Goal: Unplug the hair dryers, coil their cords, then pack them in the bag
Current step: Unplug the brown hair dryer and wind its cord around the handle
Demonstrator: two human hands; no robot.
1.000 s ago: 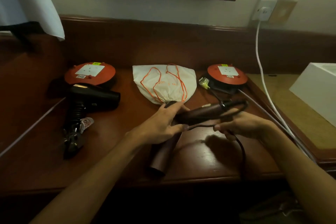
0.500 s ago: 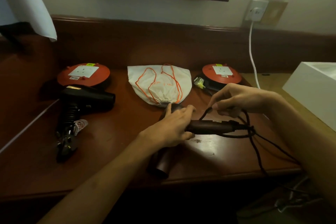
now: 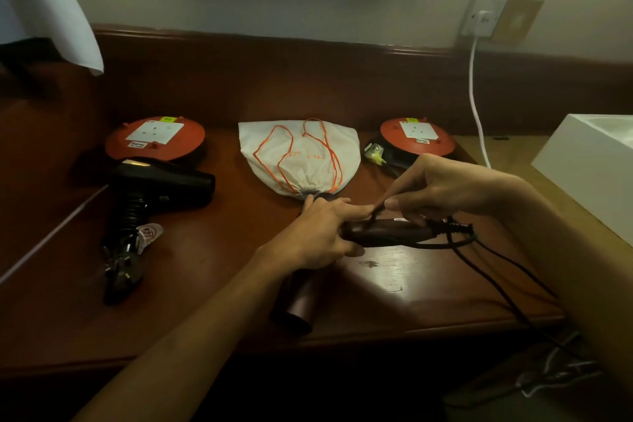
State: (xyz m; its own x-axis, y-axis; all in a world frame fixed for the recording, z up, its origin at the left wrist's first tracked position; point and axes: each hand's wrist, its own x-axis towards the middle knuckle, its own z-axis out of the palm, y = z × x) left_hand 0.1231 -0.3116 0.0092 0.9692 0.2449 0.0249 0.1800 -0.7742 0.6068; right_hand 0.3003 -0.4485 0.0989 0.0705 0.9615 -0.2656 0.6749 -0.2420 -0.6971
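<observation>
A brown hair dryer (image 3: 387, 234) lies on the wooden desk (image 3: 205, 284), its nozzle pointing toward me. My left hand (image 3: 318, 233) grips its body where the handle joins. My right hand (image 3: 442, 188) pinches the dryer's black cord (image 3: 493, 260) just above the handle; the cord loops around the handle and trails off the desk's front edge. A black hair dryer (image 3: 161, 185) lies at the left with its cord bundled around the handle. The white drawstring bag (image 3: 301, 154) with orange strings lies flat at the back centre.
Two red round socket reels sit at the back, one on the left (image 3: 156, 140) and one on the right (image 3: 416, 139). A white cable (image 3: 474, 96) hangs from the wall socket (image 3: 483, 15). A white basin (image 3: 589, 168) stands at the right. A yellow-tagged plug (image 3: 375, 151) lies by the right reel.
My right hand has carried the cord from the right of the handle up over it toward my left hand, laying a loop along the handle. My left hand keeps the dryer pinned.
</observation>
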